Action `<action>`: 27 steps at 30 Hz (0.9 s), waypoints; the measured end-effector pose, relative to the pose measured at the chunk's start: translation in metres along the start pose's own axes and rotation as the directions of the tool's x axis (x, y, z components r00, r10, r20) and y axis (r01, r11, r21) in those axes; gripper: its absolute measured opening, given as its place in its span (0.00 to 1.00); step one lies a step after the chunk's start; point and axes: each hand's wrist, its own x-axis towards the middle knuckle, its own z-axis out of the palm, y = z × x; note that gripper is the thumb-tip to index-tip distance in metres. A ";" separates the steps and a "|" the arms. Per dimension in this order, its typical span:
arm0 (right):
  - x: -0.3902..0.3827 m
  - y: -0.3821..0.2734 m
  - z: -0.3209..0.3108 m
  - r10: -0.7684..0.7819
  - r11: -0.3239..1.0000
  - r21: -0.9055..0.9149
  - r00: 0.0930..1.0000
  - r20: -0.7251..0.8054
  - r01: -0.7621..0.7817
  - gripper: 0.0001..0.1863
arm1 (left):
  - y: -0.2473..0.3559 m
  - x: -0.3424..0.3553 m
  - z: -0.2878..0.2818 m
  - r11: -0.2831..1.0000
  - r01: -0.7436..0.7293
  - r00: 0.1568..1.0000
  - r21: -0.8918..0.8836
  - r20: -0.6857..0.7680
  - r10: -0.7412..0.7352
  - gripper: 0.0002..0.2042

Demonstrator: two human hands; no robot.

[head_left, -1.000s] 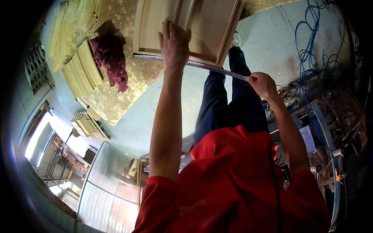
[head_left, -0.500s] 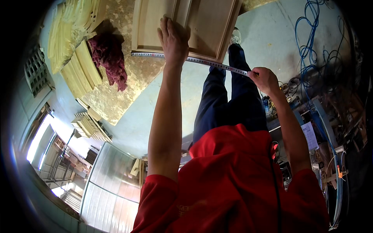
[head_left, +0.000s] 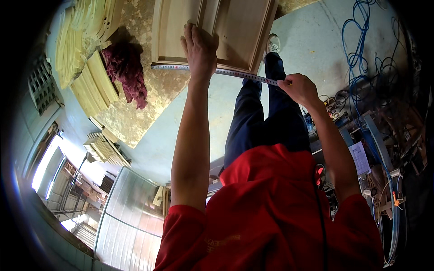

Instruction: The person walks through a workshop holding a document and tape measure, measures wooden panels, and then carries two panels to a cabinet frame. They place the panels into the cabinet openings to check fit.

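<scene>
A pale wooden panelled door (head_left: 235, 54), perhaps a cabinet door, reaches into the top of the view, with raised rails and recessed panels. Along its near edge stretches the white blade of a tape measure (head_left: 235, 73). My left hand (head_left: 200, 52) rests over the door's near edge, fingers stretched out across the wood, and its wrist covers part of the blade. Beyond the door's right corner, my right hand (head_left: 298, 88) is closed on the right end of the tape measure, thumb and finger pinched together. Whether it holds the tape's case is hidden.
Stacked pale wooden strips (head_left: 90, 86) and a crumpled maroon cloth (head_left: 124, 70) lie at the left. Blue hoses (head_left: 357, 49) coil on the floor at the right, above a cluttered metal rack (head_left: 379, 140). My shoe (head_left: 273, 44) stands beside the door's right side.
My right hand has shifted a little left, with less tape showing between it and the door's corner. My left hand and the door have drifted slightly left and down in view.
</scene>
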 end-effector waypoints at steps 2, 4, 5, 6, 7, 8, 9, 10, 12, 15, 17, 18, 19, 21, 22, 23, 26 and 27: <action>0.005 -0.011 0.003 0.001 1.000 -0.017 1.000 0.004 0.000 0.24 | 0.000 0.000 0.000 1.000 -0.003 1.000 -0.001 -0.004 0.003 0.38; 0.010 -0.024 0.008 0.006 1.000 -0.021 1.000 0.010 -0.006 0.23 | -0.002 0.000 0.002 1.000 -0.008 1.000 -0.006 -0.016 0.008 0.38; 0.014 -0.030 0.010 0.012 1.000 -0.019 1.000 0.016 -0.011 0.23 | -0.001 0.000 0.002 1.000 -0.007 1.000 -0.002 -0.015 0.007 0.38; 0.015 -0.036 0.013 0.018 1.000 -0.016 1.000 0.021 -0.017 0.23 | -0.001 0.001 0.003 1.000 -0.006 1.000 0.002 -0.014 0.006 0.38; 0.016 -0.041 0.014 0.020 1.000 -0.016 0.999 0.028 -0.020 0.23 | -0.001 0.001 0.003 1.000 -0.005 1.000 0.005 -0.012 0.005 0.38; 0.016 -0.046 0.014 0.031 1.000 -0.008 0.999 0.032 -0.030 0.23 | -0.002 0.001 0.003 1.000 -0.007 1.000 0.004 -0.016 0.007 0.38; 0.015 -0.050 0.014 0.041 0.999 0.000 0.999 0.035 -0.041 0.23 | -0.003 0.000 0.003 1.000 -0.009 1.000 0.003 -0.020 0.009 0.38; 0.015 -0.052 0.014 0.052 0.999 0.008 0.998 0.039 -0.052 0.23 | -0.003 0.000 0.004 1.000 -0.012 1.000 0.002 -0.024 0.012 0.38; 0.015 -0.053 0.014 0.060 0.998 0.006 0.997 0.054 -0.060 0.23 | -0.002 0.000 0.004 1.000 -0.012 1.000 0.000 -0.025 0.012 0.38; 0.015 -0.055 0.009 0.077 0.997 -0.009 0.994 0.076 -0.076 0.24 | -0.002 0.000 0.004 1.000 -0.012 1.000 -0.005 -0.024 0.012 0.38; 0.015 -0.057 0.007 0.084 0.996 -0.016 0.993 0.080 -0.083 0.24 | -0.002 0.000 0.004 1.000 -0.008 1.000 -0.007 -0.024 0.008 0.38; 0.015 -0.057 0.006 0.085 0.996 -0.015 0.993 0.076 -0.084 0.24 | -0.002 0.000 0.004 1.000 -0.005 1.000 -0.007 -0.025 0.005 0.38; 0.015 -0.057 0.006 0.086 0.996 -0.014 0.994 0.072 -0.085 0.24 | -0.002 0.001 0.004 1.000 -0.002 1.000 -0.007 -0.025 0.002 0.38; 0.015 -0.057 0.006 0.098 0.995 -0.008 0.993 0.071 -0.097 0.24 | -0.003 0.001 0.004 1.000 -0.007 1.000 -0.013 -0.021 0.007 0.39; 0.015 -0.057 0.006 0.104 0.995 -0.004 0.992 0.071 -0.104 0.25 | -0.003 0.001 0.004 1.000 -0.010 1.000 -0.016 -0.019 0.010 0.39; 0.015 -0.058 0.006 0.099 0.995 -0.003 0.993 0.070 -0.099 0.25 | -0.004 0.000 0.004 1.000 -0.009 1.000 -0.014 -0.021 0.009 0.39; 0.014 -0.058 0.005 0.089 0.996 -0.001 0.994 0.069 -0.090 0.25 | -0.004 0.000 0.005 1.000 -0.004 1.000 -0.012 -0.022 0.004 0.39; 0.013 -0.059 0.004 0.090 0.996 -0.001 0.994 0.069 -0.090 0.25 | -0.003 0.000 0.004 1.000 -0.001 1.000 -0.015 -0.018 0.001 0.39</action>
